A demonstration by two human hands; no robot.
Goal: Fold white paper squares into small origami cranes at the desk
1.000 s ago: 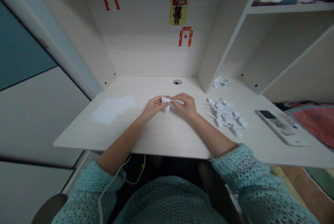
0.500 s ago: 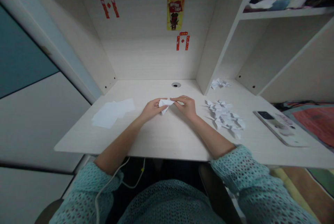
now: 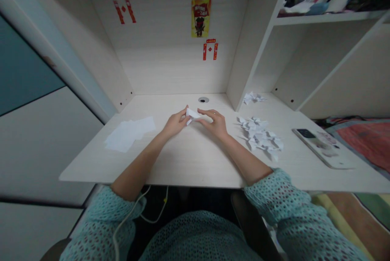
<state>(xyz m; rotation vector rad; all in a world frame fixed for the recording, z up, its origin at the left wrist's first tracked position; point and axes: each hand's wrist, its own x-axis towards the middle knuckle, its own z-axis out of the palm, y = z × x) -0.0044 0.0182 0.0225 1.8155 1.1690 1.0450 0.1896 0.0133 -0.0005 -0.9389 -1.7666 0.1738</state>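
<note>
**Both hands pinch one small fold of paper**

Nearest us, our forearms reach out over the tabletop (image 3: 189, 163) from teal sleeves. Our left hand (image 3: 174, 123) and right hand (image 3: 215, 121) meet at mid-tabletop, each gripping one end of the white paper (image 3: 192, 114) with the fingertips, just above the surface. We judge this hold suits creasing: two ends pinned, the middle free.

To the right lies a heap of folded pieces (image 3: 258, 135), within easy reach, and a phone (image 3: 319, 151) beyond it. To the left, flat sheets (image 3: 129, 137) lie stacked, apart from the heap.

Farther back, more folded pieces (image 3: 252, 98) sit in the lower shelf bay. The upper shelf (image 3: 329, 17) holds bags or boxes; we cannot tell which.
</note>
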